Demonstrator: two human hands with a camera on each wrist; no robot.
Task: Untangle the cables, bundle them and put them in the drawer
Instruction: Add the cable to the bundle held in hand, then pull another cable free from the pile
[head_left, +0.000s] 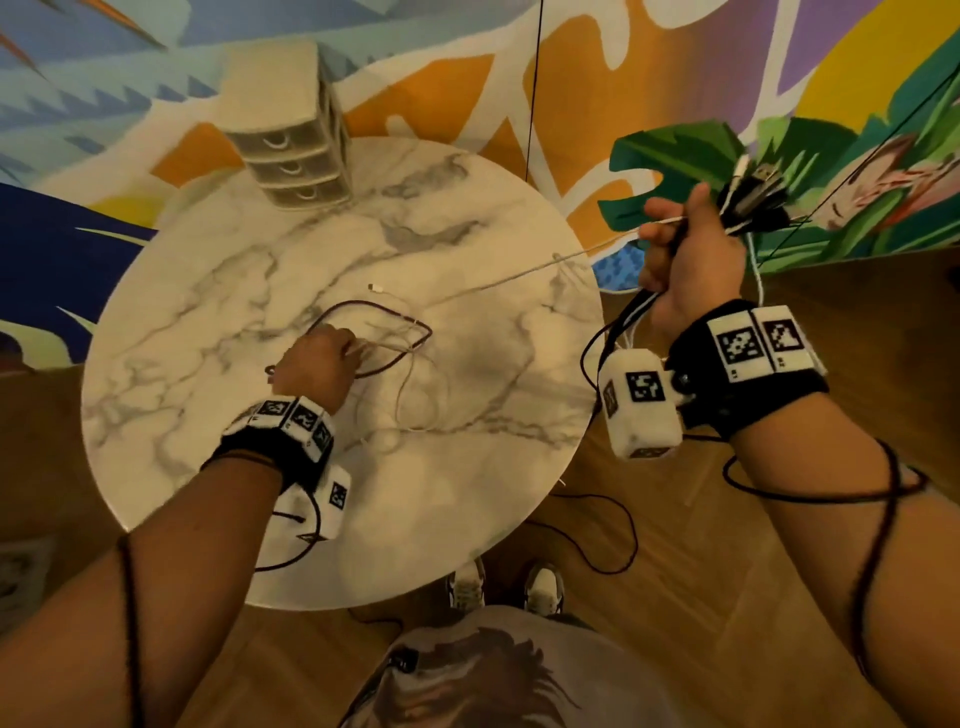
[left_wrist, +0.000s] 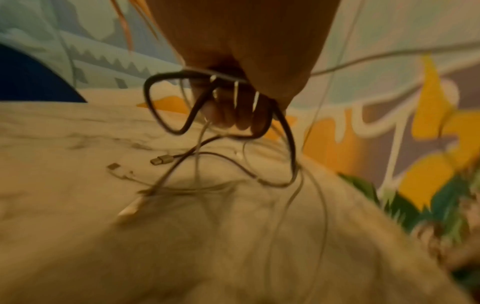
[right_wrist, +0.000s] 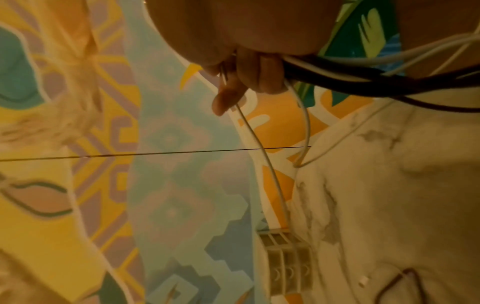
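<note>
While most of the loose cables (head_left: 400, 353) still sit in a tangle near the middle of the round marble desk (head_left: 208, 312), a second bunch (head_left: 753, 200) is already gathered in the person's right hand (head_left: 691, 260), held up off the desk's right edge with the plug ends sticking out past the fist. That hand's fingers (right_wrist: 262, 72) are curled tight around black and white leads, and one thin white cable (head_left: 519, 273) runs taut from it down to the pile on the desk.

The left hand (head_left: 311, 369) is down in the tangle, fingers (left_wrist: 228, 115) closed around a dark cable loop (left_wrist: 166, 102) and a few thin white strands. The wrist view is blurry, but a couple of USB plugs (left_wrist: 162, 160) lie on the marble just beyond it.

At the far edge of the desk stands a small beige drawer unit (head_left: 291, 135) with three drawers, all shut, well apart from both hands.

Further out there's wood flooring, a bright patterned rug (head_left: 675, 62), and the person's sneakers (head_left: 506, 584) under the near edge of the desk.
</note>
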